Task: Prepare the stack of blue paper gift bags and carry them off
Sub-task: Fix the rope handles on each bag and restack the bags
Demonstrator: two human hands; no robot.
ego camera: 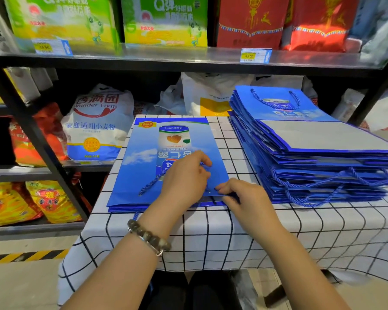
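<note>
Currently, one flat blue gift bag lies on the checked tablecloth.
The left hand curls round its rope handle; the right hand pinches its near edge, fingertips partly hidden. The bag stack lies just beside, cut off at right.

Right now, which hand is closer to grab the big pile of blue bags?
The right hand: the stack of blue gift bags sits on its side; the left hand is farther, on the single flat bag.

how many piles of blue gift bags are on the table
2: a low pile at the left of the table, a tall stack at its right. More may lie out of view.
</note>
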